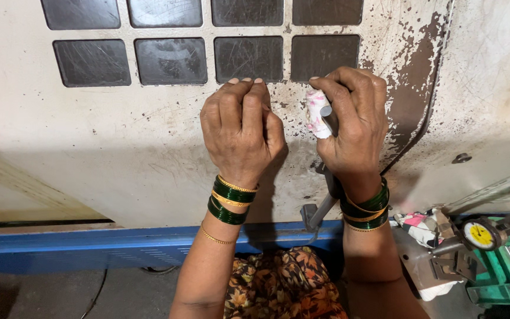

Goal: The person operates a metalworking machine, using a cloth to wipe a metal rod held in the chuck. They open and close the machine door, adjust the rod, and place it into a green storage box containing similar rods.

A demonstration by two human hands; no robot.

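A flowery dress [278, 283] is closest, at the bottom, between two arms with green and gold bangles [229, 199]. Above it runs a blue rail [90, 245].

The right hand [354, 121] is wrapped tight around a metal tool [326, 171]. It is a thin grey rod. A bit of white and pink cloth [316, 112] is bunched at the top, under the thumb. The rod's long way runs almost up and down, leaning a little. Its top end is in the fist and its low end, with a small square piece, hangs down by the blue rail. It looks hard and stiff, maybe a little slippery, so the cloth likely helps the grip. The middle of the rod seems the best place to hold.

The left hand [240, 130] is curled shut into a fist and holds nothing I can see. It presses on a dirty white panel [119, 147] with dark square windows [170, 60].

A yellow dial gauge [481, 234] sits at the right.
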